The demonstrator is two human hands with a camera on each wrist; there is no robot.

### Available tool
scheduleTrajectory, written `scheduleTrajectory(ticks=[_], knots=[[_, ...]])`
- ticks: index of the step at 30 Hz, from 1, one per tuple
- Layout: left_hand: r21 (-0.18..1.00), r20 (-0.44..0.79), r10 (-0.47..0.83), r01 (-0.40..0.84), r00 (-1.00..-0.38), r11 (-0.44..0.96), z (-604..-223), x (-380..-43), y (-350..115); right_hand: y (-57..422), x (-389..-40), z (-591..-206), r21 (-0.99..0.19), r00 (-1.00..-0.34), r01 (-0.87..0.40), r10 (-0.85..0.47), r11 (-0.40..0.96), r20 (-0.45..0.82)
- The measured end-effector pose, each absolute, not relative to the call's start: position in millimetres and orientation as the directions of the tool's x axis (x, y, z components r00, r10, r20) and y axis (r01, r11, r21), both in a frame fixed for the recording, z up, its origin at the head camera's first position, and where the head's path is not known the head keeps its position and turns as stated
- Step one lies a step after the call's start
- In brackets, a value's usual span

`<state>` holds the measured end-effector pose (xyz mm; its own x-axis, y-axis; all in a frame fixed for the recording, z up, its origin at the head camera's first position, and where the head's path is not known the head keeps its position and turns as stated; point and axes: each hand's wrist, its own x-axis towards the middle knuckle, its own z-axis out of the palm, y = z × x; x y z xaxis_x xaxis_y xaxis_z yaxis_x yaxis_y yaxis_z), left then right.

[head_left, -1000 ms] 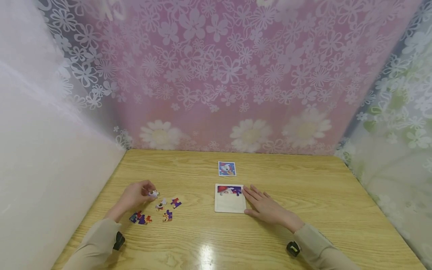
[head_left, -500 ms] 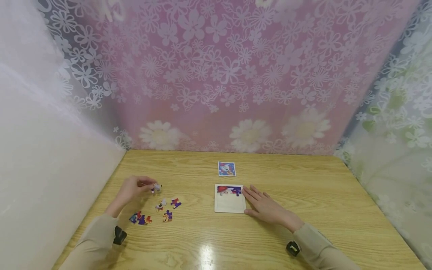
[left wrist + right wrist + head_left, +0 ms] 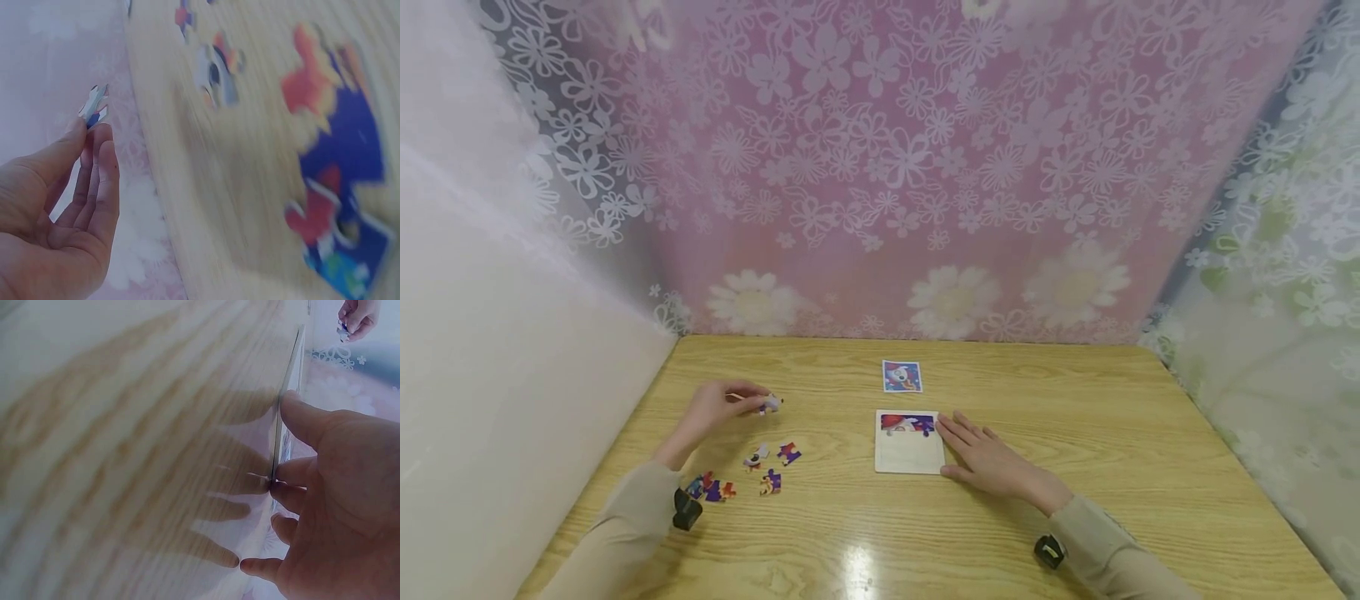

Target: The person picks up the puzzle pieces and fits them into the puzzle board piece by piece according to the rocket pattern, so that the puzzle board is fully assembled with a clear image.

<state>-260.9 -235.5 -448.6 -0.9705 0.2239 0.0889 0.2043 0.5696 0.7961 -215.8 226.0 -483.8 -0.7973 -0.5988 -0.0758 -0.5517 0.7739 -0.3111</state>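
Between thumb and fingertips my left hand (image 3: pixel 718 410) pinches a white and purple puzzle piece (image 3: pixel 771 403), raised off the table. The same piece (image 3: pixel 95 107) shows nearly edge-on in the left wrist view. Flat on the table, my right hand (image 3: pixel 996 463) touches the right edge of a white puzzle tray (image 3: pixel 910 455) with straight fingers. Along the tray's top lies a strip of joined pieces (image 3: pixel 906 423) in red, white and purple; the area below it is bare. In the right wrist view, thumb and fingertips of the right hand (image 3: pixel 350 481) meet the tray's edge.
Several loose puzzle pieces lie left on the wooden table (image 3: pixel 865 525), among them a white one with an eye (image 3: pixel 756 457), a red and purple one (image 3: pixel 788 452) and an orange and purple one (image 3: pixel 771 482). A small picture card (image 3: pixel 902 377) lies behind the tray.
My left hand has lifted the puzzle piece from the loose group and carried it right and away from me. My right hand stays at the tray.
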Motion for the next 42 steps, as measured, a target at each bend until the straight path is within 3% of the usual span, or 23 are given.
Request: scheduleTrajectory(ticks=[11,27,42], knots=[[0.819,0.068,0.263,0.204,-0.962,0.536,-440.1,-268.4,-195.2,225.7,-216.2,-489.1,-0.311,-0.777,-0.594,-0.63,0.742,-0.019],[0.855,0.059,0.326,0.217,-0.944,0.472,-446.9,-286.3,-137.3,224.2,-215.2,-484.1,-0.3,-0.798,-0.555,-0.598,0.776,-0.072],[0.836,0.02,0.477,0.276,-0.879,0.474,-465.3,-282.9,-79.7,225.2,-215.0,-483.1,-0.298,-0.8,-0.551,-0.595,0.779,-0.077]])
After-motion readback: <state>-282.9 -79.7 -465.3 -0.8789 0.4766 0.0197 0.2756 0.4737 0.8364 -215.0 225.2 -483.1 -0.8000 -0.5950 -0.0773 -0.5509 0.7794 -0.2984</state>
